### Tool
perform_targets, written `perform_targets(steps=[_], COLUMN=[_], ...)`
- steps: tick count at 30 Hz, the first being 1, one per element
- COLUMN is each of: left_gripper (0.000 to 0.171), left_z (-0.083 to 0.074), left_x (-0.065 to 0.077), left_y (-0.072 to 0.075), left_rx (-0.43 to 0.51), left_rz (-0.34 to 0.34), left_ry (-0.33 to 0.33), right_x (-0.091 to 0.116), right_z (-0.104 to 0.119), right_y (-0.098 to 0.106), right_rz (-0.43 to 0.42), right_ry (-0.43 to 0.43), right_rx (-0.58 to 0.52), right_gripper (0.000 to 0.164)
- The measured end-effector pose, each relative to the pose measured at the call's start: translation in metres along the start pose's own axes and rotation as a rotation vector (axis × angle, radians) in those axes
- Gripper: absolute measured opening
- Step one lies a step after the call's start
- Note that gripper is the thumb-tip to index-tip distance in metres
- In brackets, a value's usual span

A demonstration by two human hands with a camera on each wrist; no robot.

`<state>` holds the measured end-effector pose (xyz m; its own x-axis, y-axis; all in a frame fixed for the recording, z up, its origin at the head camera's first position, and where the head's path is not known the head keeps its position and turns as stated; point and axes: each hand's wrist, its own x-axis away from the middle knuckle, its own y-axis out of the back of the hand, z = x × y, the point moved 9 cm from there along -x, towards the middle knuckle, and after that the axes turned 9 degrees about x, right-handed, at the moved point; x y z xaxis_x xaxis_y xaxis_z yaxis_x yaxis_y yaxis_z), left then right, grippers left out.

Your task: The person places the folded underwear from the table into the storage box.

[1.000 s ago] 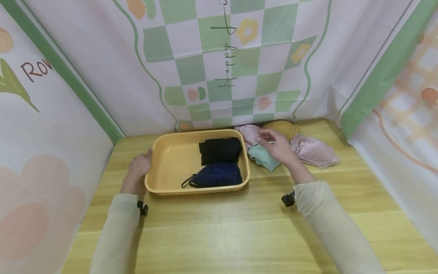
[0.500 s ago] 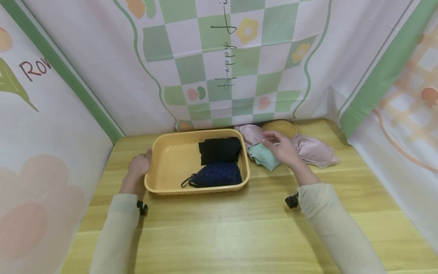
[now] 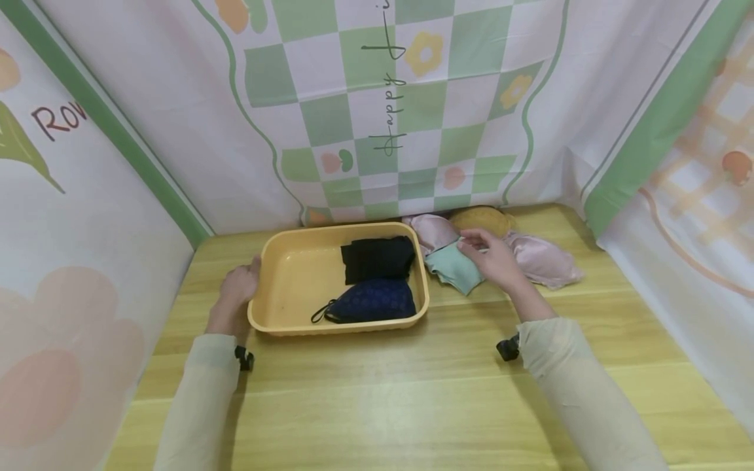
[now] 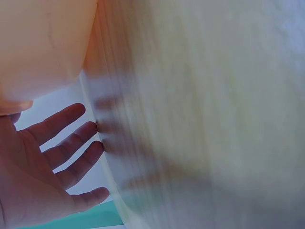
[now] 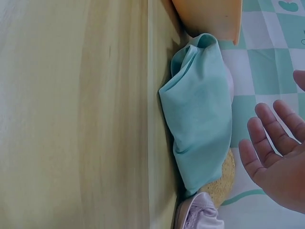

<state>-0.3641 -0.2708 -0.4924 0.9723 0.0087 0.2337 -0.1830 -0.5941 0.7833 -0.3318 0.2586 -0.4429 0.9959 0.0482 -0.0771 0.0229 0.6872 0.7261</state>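
Both spread, left grip (image 3: 238,285) touches tray edge (image 3: 341,329), right grip (image 3: 493,258) clear above green cloth (image 3: 455,268).

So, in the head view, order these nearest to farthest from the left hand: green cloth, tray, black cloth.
From the left hand:
1. Tray, immediately to its right.
2. Black cloth, inside the tray's right end.
3. Green cloth, outside, right of the tray.

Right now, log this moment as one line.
left hand: at rim of yellow plastic tray; right hand: above folded mint-green fabric; in tray: folded black fabric, navy cup-shaped garment
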Motion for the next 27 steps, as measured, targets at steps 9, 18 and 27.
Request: perform_targets(steps=[9,18,27], left_gripper=[0.089,0.090,0.092], left_z=[0.000,0.003,0.004], left_x=[0.001,0.000,-0.002], left_y=[-0.001,-0.002,-0.002], left_rx=[0.005,0.010,0.022], left_rz=[0.008,0.005,0.003], left_ry=[0.006,0.010,0.000], right_x=[0.004,0.003,0.003], right_z=[-0.006,-0.016,-0.023], right_y=[0.003,0.003,0.003], right_rz=[0.013,0.008,0.012], right_ry=[-0.014,-0.055,-0.092], right_rx=[0.029,0.091,0.249], right_gripper=[0.058,0.062,0.076])
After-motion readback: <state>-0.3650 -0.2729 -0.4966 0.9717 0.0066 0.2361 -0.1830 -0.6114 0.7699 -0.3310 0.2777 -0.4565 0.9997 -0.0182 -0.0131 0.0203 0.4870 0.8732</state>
